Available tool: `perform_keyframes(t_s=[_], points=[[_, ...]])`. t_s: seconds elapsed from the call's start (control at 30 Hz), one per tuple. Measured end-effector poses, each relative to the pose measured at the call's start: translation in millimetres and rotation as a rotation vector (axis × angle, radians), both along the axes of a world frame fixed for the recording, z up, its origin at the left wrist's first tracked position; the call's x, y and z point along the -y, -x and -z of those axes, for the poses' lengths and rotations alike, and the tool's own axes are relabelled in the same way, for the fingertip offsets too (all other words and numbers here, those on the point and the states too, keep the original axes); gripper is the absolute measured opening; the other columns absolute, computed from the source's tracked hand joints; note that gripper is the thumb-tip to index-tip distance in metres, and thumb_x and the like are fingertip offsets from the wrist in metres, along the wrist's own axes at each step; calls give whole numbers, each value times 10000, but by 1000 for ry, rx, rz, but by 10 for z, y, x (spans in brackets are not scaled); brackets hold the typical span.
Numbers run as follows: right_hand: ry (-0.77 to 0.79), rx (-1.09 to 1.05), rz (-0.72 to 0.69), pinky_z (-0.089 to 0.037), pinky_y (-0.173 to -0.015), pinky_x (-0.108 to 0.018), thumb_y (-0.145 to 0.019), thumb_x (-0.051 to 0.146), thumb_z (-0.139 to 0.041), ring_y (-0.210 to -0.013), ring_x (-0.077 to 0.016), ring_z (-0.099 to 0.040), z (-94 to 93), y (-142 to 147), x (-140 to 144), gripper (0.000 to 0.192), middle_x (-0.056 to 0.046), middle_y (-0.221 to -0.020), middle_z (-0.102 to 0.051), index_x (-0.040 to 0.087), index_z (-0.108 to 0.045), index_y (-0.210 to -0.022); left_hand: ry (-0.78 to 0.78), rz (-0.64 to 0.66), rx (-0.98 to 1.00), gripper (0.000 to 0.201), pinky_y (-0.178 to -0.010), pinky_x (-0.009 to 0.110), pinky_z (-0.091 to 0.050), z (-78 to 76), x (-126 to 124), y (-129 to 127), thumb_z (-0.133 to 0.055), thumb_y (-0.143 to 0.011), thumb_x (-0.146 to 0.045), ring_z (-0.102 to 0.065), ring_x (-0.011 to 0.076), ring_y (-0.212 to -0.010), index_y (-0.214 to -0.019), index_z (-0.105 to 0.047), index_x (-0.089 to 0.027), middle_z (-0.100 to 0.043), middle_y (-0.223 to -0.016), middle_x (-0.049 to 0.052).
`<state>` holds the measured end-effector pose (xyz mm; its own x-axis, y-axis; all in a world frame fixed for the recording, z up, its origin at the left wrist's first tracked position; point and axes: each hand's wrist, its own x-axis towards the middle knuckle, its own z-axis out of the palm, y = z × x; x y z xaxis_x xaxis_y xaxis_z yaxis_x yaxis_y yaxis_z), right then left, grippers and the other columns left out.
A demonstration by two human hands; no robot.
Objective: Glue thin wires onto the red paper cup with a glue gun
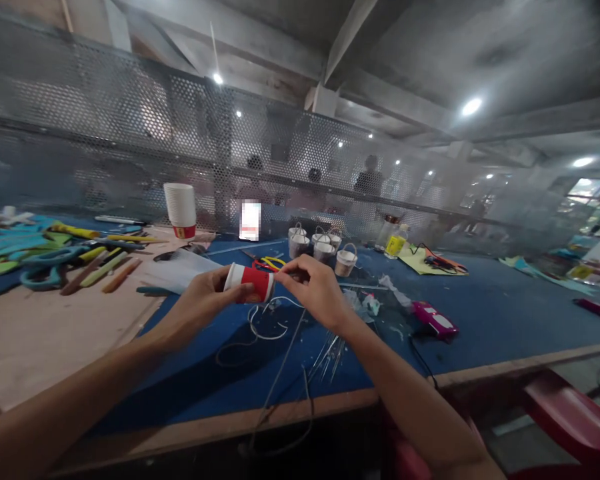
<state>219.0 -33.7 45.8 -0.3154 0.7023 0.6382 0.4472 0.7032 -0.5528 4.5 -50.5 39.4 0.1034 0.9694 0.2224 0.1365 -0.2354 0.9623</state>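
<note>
My left hand (214,285) is wrapped round a small red-and-white paper cup (258,283), tipped on its side with its base to the right. At that base the fingertips of my right hand (313,287) are pinched together; whatever they hold is too small to make out. Below the cup, a loop of pale wire (253,327) curls over the blue tabletop (180,380). A bundle of thin straight wires (330,353) lies under my right wrist. Behind the cup are red-and-yellow-handled pliers (267,264).
Several small cups with wire handles (324,251) stand behind my right hand. A stack of paper cups (181,207) is at the back left, near scissors (50,267) and pens. A magenta box-like device (435,320) lies right. A perforated metal screen (190,127) closes the back.
</note>
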Motion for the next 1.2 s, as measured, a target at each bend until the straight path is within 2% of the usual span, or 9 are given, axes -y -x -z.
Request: perform_keyframes(t_s=[0.4, 0.67, 1.2], points=[[36, -59, -24, -449, -663, -271, -925, 354, -673, -710, -121, -556, 75, -3, -71, 171, -9, -822, -645, 187, -690, -893, 89, 49, 51, 277, -610, 234, -558, 61, 29, 4, -819, -707, -328, -710, 188, -724, -945, -740, -210, -808, -897, 27], [83, -33, 3, -449, -662, -284, -923, 387, -667, -731, -137, -568, 90, -35, -86, 189, -19, -835, -653, 201, -696, -904, 67, 75, 46, 245, -747, 302, -571, 121, -15, 21, -816, -735, -321, -719, 205, -771, -930, -745, -191, -806, -872, 36], [78, -31, 5, -456, -694, -288, -910, 361, -696, -732, -137, -566, 135, -56, -125, 166, -14, -817, -645, 198, -711, -883, 65, 87, 32, 271, -722, 302, -565, 81, 44, 19, -819, -737, -347, -706, 206, -762, -943, -745, -188, -799, -871, 38]])
